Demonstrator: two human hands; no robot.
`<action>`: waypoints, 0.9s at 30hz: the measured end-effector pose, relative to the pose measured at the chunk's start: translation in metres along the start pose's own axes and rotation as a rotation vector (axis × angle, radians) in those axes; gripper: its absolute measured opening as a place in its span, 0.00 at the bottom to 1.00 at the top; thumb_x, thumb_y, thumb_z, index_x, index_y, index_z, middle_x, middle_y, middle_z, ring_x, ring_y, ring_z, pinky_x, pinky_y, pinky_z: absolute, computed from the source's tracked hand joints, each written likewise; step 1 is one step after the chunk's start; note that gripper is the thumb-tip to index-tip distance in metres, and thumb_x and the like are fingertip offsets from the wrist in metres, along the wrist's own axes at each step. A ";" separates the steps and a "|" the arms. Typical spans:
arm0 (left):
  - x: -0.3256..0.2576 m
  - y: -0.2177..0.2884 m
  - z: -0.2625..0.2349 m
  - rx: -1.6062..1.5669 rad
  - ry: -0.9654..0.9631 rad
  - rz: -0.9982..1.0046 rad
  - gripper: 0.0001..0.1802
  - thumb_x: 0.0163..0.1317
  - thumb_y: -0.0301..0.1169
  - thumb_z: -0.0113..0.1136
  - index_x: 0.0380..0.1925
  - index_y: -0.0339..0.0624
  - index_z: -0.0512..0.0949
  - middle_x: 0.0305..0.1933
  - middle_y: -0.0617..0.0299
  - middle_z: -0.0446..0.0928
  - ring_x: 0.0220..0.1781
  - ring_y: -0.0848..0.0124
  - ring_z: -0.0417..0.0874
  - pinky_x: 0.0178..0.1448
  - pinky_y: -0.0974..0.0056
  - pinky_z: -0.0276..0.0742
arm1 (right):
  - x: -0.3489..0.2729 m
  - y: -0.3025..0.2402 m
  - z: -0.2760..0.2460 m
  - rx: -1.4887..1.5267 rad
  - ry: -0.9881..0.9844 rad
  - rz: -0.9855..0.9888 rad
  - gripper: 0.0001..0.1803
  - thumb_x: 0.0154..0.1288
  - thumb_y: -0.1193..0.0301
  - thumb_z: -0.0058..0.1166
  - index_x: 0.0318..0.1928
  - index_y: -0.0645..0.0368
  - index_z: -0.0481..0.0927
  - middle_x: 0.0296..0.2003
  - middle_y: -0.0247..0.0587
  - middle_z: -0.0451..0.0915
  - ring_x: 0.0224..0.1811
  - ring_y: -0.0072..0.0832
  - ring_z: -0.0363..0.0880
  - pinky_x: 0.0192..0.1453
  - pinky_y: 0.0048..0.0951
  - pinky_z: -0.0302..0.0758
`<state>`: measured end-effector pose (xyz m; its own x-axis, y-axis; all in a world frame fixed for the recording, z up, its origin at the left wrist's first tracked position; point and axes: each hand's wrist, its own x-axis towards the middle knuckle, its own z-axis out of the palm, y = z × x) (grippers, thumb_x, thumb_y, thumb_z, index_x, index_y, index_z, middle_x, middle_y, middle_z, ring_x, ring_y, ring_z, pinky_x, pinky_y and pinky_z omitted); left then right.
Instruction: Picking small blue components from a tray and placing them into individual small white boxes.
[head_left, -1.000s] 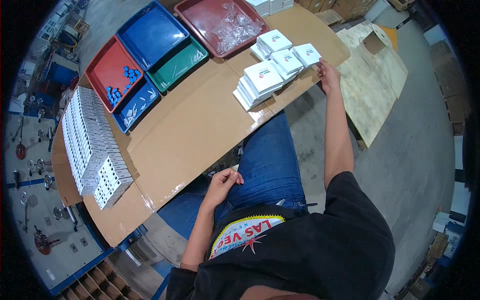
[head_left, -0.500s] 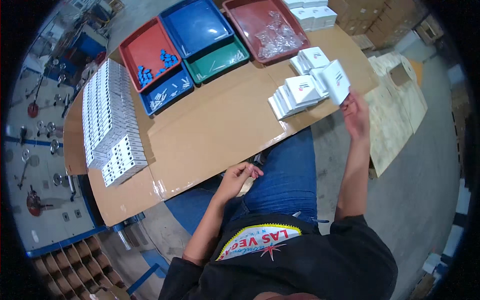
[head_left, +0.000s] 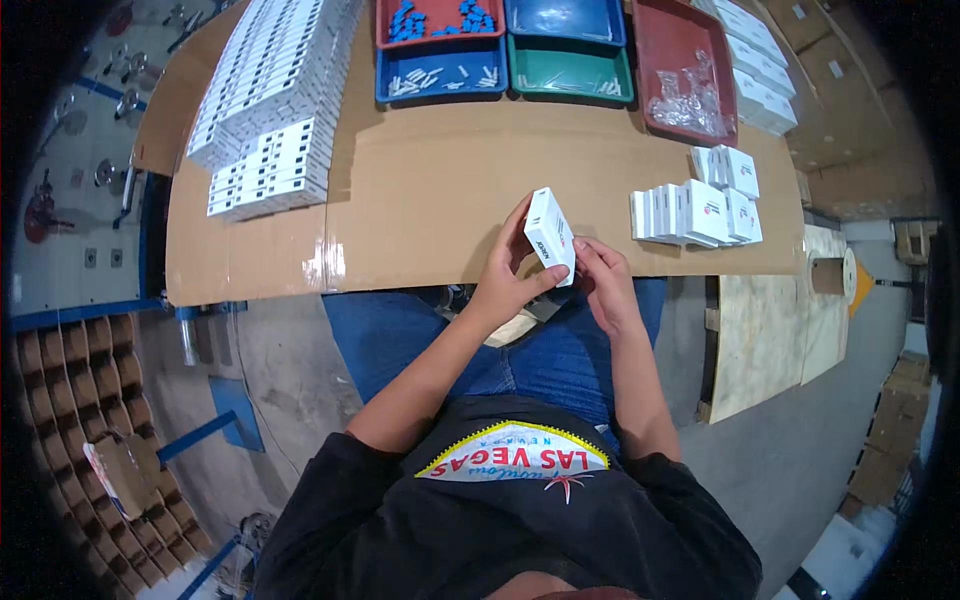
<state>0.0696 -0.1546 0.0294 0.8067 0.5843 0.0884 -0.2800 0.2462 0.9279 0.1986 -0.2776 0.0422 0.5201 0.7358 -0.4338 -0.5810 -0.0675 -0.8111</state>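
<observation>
**Both hands on one small white box, at the near table edge**

Person seated, dark shirt, blue jeans, knees under the table. Left hand point(head_left: 508, 275) grips the small white box point(head_left: 550, 236) from its left side, fingers wrapped behind it, thumb at the lower edge. Right hand point(head_left: 600, 280) touches the box's lower right corner with curled fingers; hold looks light. Box is raised, tilted, just over the near edge of the cardboard-covered table point(head_left: 420, 200).

To the right of the hands: a loose cluster of white boxes point(head_left: 698, 205), some upright, some leaning, lying on the cardboard.

To the left, further back: long stacked rows of white boxes point(head_left: 268, 110), well apart from the hands.

Far edge of table, trays side by side: red tray point(head_left: 428, 18) with blue pieces, blue tray point(head_left: 442, 78) with small white pieces, green tray point(head_left: 568, 78), second blue tray point(head_left: 565, 18), large dark red tray point(head_left: 685, 70) holding clear bags. More white boxes point(head_left: 760, 65) beyond it.
</observation>
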 end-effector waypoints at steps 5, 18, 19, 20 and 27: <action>0.002 0.004 -0.013 -0.060 0.045 0.003 0.64 0.52 0.33 0.82 0.81 0.50 0.45 0.70 0.49 0.66 0.72 0.58 0.71 0.76 0.52 0.68 | 0.012 0.002 0.007 -0.485 0.092 -0.274 0.16 0.77 0.67 0.56 0.59 0.62 0.80 0.46 0.36 0.85 0.45 0.21 0.82 0.48 0.25 0.78; 0.005 -0.004 -0.019 -0.155 0.067 -0.018 0.47 0.66 0.39 0.69 0.78 0.46 0.53 0.64 0.51 0.73 0.62 0.62 0.79 0.65 0.56 0.78 | -0.005 -0.031 0.033 -0.660 -0.209 -0.520 0.32 0.67 0.69 0.63 0.71 0.56 0.72 0.77 0.46 0.62 0.80 0.40 0.57 0.81 0.45 0.56; 0.007 -0.004 -0.023 -0.319 0.090 -0.281 0.40 0.70 0.46 0.61 0.76 0.45 0.58 0.61 0.53 0.75 0.59 0.64 0.81 0.60 0.58 0.80 | -0.005 -0.034 0.034 -0.758 -0.239 -0.563 0.35 0.64 0.69 0.66 0.72 0.55 0.72 0.78 0.47 0.60 0.81 0.42 0.56 0.82 0.46 0.54; 0.007 -0.003 -0.025 -0.484 0.113 -0.544 0.35 0.75 0.53 0.53 0.73 0.44 0.62 0.58 0.55 0.78 0.55 0.66 0.82 0.55 0.61 0.82 | -0.006 -0.037 0.036 -0.758 -0.244 -0.559 0.35 0.64 0.69 0.66 0.72 0.55 0.72 0.78 0.47 0.60 0.81 0.42 0.56 0.82 0.46 0.54; 0.008 -0.010 -0.033 -0.458 0.002 -0.690 0.46 0.70 0.74 0.30 0.68 0.51 0.70 0.53 0.57 0.81 0.54 0.66 0.85 0.48 0.59 0.84 | -0.002 -0.044 0.039 -1.117 -0.460 -0.544 0.44 0.52 0.68 0.74 0.72 0.46 0.74 0.78 0.44 0.62 0.83 0.45 0.51 0.83 0.45 0.51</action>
<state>0.0615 -0.1270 0.0090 0.8741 0.1878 -0.4479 0.0930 0.8404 0.5339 0.1992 -0.2499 0.0938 0.1340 0.9902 0.0399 0.5722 -0.0444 -0.8189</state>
